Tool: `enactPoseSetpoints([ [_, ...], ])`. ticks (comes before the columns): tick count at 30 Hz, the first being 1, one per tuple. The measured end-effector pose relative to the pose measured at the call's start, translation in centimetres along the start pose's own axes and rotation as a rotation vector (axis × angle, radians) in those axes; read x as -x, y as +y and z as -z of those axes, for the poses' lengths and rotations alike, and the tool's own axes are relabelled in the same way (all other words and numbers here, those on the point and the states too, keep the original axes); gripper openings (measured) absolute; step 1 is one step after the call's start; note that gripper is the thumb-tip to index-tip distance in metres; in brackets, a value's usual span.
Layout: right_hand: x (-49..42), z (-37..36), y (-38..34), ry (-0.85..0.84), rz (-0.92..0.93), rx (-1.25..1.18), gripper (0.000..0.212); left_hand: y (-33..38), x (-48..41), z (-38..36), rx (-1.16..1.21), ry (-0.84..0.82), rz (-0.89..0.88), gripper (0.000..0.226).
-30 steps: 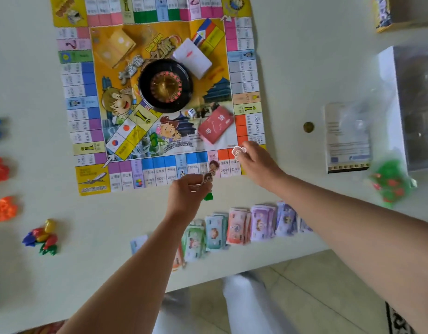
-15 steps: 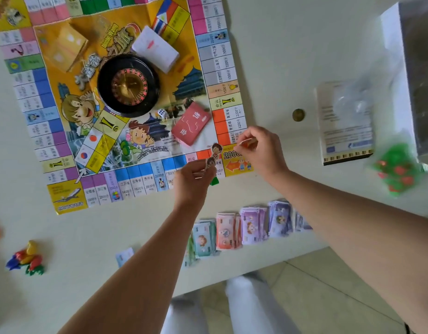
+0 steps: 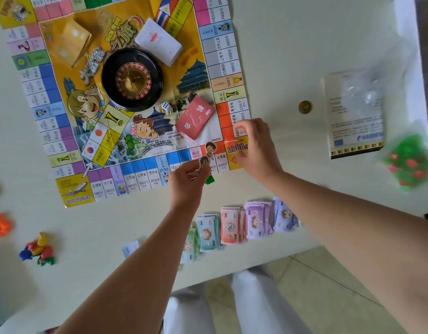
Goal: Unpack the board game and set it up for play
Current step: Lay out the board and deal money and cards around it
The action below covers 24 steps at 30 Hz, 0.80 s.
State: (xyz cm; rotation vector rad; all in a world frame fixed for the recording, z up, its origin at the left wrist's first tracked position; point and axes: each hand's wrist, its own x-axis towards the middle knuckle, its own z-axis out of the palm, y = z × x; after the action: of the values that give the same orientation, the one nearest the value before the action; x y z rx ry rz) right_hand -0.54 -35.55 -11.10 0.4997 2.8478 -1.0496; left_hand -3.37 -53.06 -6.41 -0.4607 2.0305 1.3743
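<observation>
The board (image 3: 140,173) lies flat on the table (image 3: 280,56), with the wheel (image 3: 132,79) at its centre. At the board's near edge the left hand (image 3: 187,182) pinches a small pawn (image 3: 204,161) in curled fingers. Over the board's near right corner the right hand (image 3: 256,145) hovers, fingers bent. Blur hides whether it holds anything.
</observation>
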Motion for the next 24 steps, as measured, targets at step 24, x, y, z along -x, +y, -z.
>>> enactPoseSetpoints([
  [24,0.7,3.2,1.7,0.003,-0.099,-0.109,0.009,-0.5,0.9,-3.3,-0.167,-0.049,-0.069,0.005],
])
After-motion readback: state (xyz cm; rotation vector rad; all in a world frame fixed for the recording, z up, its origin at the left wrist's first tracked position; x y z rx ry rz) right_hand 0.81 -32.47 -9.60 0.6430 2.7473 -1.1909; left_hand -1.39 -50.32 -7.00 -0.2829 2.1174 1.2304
